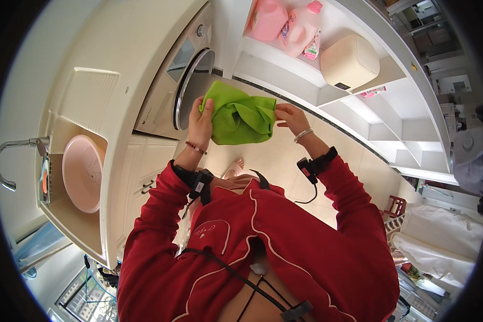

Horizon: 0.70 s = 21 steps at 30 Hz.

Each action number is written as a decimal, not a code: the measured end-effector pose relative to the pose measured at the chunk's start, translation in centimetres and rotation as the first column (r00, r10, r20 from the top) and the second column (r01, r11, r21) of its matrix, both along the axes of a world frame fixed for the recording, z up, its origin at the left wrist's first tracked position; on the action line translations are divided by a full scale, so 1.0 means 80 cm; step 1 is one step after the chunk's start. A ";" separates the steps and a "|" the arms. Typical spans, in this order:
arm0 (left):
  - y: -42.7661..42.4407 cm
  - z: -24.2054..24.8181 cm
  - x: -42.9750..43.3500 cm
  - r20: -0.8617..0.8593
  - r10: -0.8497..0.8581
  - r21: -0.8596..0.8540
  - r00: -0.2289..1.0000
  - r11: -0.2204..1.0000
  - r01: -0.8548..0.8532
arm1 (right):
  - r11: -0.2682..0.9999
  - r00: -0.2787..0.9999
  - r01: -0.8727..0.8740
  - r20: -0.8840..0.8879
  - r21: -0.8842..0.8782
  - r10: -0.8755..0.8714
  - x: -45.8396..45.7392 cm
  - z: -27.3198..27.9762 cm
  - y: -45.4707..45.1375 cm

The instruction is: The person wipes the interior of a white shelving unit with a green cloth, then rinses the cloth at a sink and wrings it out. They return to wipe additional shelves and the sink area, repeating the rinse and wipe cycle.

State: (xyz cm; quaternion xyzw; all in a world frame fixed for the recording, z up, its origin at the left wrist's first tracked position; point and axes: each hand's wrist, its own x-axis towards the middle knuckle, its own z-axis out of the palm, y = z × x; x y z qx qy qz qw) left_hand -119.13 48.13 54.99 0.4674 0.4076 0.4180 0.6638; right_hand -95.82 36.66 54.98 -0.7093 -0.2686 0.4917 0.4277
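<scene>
A bright green cloth [241,120], loosely folded and creased, is held up in front of me above the floor. My left hand [201,124] grips its left edge, thumb on top and fingers behind. At the cloth's right edge, my right hand [292,118] pinches the border between thumb and fingers. Left of the cloth is a front-loading washing machine [161,104], its round door [193,90] swung out. What lies behind the cloth is hidden.
A counter sink [74,229] on the left holds a pink basin [82,173], beside a chrome faucet [20,143]. White shelving [342,100] at the upper right carries pink detergent jugs [302,30] and a cream bin [350,62]. A small red stool [395,206] stands far right.
</scene>
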 end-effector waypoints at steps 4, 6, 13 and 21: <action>-0.015 -0.001 0.088 -0.031 -0.472 -0.038 0.881 0.881 0.471 | 0.997 0.992 -0.073 0.101 0.029 0.070 0.044 -0.006 -0.030; -0.017 -0.001 0.133 -0.202 -0.635 0.216 0.746 0.714 0.666 | 0.981 0.958 -0.190 0.226 0.042 0.176 0.056 -0.014 -0.025; 0.069 -0.006 0.254 -0.405 -0.740 0.174 0.537 0.514 0.840 | 0.953 0.927 -0.291 0.220 -0.086 0.303 0.148 -0.032 0.044; 0.257 -0.001 0.414 -0.491 -0.730 0.156 0.475 0.463 0.873 | 0.988 0.895 -0.152 0.419 -0.040 0.155 0.324 0.056 0.155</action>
